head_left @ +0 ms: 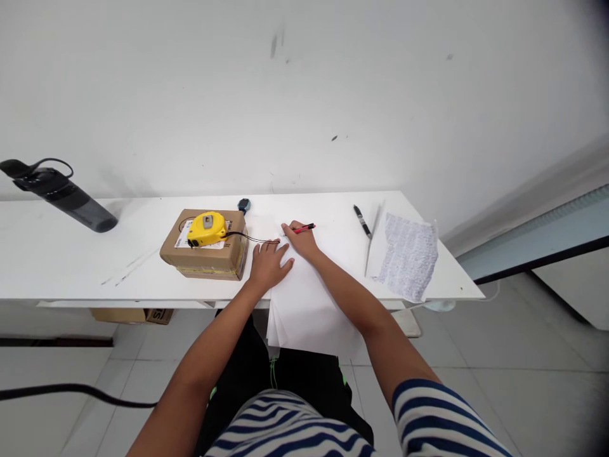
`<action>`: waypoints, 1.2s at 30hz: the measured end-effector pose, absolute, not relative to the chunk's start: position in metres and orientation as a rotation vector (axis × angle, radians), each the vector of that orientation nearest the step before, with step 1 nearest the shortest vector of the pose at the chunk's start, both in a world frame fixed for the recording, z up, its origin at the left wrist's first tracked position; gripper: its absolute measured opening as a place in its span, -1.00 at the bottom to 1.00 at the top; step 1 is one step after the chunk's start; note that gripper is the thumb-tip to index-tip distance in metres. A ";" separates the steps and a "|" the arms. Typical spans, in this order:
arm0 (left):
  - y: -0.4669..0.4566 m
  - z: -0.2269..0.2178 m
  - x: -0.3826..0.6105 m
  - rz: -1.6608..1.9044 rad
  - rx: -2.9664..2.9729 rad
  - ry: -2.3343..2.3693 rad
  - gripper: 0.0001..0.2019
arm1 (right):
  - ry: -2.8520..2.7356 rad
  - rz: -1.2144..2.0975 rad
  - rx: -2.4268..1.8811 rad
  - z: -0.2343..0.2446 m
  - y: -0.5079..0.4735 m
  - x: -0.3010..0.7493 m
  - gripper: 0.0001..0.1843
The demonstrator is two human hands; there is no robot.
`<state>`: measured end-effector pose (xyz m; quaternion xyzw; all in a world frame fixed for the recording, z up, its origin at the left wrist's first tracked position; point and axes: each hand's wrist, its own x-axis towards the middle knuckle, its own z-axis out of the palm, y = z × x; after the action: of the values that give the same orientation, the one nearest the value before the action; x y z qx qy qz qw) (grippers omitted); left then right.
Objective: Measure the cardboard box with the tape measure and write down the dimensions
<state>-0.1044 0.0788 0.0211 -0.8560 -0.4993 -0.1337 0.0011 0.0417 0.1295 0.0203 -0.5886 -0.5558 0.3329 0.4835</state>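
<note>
Blank white paper sheets (309, 311) lie on the white table and hang over its front edge. My right hand (301, 239) is closed round a red and black pen (304, 228), its tip low over the paper's upper part. To the left of it, my left hand (271, 263) rests flat on the paper with the fingers spread. A yellow tape measure (208, 229) sits on a cardboard box (209, 260) beside my left hand. Its dark wrist cord (252, 238) stretches across to my left fingertips; whether they touch it I cannot tell.
A dark water bottle (71, 197) stands at the left. Behind the box lies a small dark watch-like object (244, 205). A black pen (362, 221) and a densely written sheet (409, 257) lie at the right. The wall borders the white table (128, 254) at the back.
</note>
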 end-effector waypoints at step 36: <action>0.077 0.021 -0.104 -0.442 -2.669 -1.622 -0.61 | -1.397 0.849 -1.349 0.012 0.137 0.042 -0.63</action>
<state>-0.1042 0.0765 0.0212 -0.8460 -0.5143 -0.1403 -0.0065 0.0420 0.1369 0.0118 -0.5551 -0.5748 0.3493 0.4893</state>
